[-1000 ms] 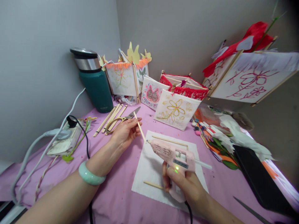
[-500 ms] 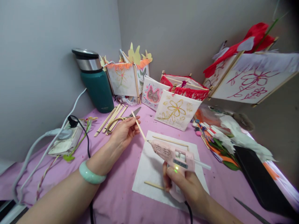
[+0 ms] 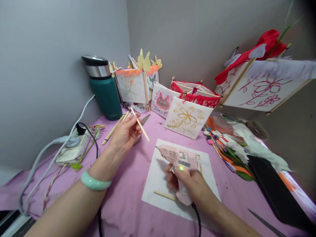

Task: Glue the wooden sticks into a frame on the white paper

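Note:
Pinched in my left hand (image 3: 128, 131) is a thin wooden stick (image 3: 141, 126), slanting down to the right. My right hand (image 3: 184, 179) grips a pale pink hot glue gun (image 3: 170, 154) by its handle, a green light glowing on it. The gun's nozzle points left, apart from the stick's lower end. Below the gun lies a white paper sheet (image 3: 154, 177), with a wooden stick (image 3: 165, 196) near its front edge; other sticks on it are mostly covered by the gun. Behind my left hand, scissors (image 3: 146, 119) and several more sticks (image 3: 113, 130) are partly hidden.
A teal tumbler (image 3: 106, 95) stands at the back left, near a power strip (image 3: 74, 146) with cables. Decorated paper lanterns (image 3: 184, 117) line the back. At right are a black flat object (image 3: 274, 191), craft scraps (image 3: 237, 154) and a pointed grey blade (image 3: 264, 222).
The stick in my left hand has moved left and up, away from the nozzle. My right hand has shifted the glue gun slightly left and up over the sheet.

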A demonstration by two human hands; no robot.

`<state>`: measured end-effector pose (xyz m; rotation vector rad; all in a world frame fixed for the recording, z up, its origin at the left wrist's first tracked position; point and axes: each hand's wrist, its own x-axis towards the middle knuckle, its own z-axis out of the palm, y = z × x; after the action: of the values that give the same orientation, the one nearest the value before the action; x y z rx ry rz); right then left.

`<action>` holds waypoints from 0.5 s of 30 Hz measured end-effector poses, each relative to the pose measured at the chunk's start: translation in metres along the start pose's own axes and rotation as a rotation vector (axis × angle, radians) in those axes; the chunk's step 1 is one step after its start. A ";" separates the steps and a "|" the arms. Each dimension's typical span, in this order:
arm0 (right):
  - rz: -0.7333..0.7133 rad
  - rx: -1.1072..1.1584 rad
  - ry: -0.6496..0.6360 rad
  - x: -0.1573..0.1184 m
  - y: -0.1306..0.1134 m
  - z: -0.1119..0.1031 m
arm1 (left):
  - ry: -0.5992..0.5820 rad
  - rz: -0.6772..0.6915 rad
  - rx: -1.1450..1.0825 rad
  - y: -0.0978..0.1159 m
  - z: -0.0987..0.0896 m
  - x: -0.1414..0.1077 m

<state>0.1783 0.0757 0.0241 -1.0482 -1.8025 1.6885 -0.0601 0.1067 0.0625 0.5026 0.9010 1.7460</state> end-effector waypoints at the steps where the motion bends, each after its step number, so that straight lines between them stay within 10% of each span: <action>1: 0.021 -0.036 0.035 0.003 -0.004 0.001 | -0.003 0.067 0.003 0.009 -0.002 -0.002; 6: 0.114 -0.128 0.173 0.035 -0.035 0.012 | 0.062 0.283 0.121 0.051 -0.014 -0.022; 15: 0.022 -0.023 0.029 0.163 -0.071 0.074 | -0.016 0.117 0.376 0.056 -0.013 -0.075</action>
<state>0.0072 0.1588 0.0552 -1.1005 -1.8019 1.6608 -0.0775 0.0233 0.1045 0.8263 1.2175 1.6779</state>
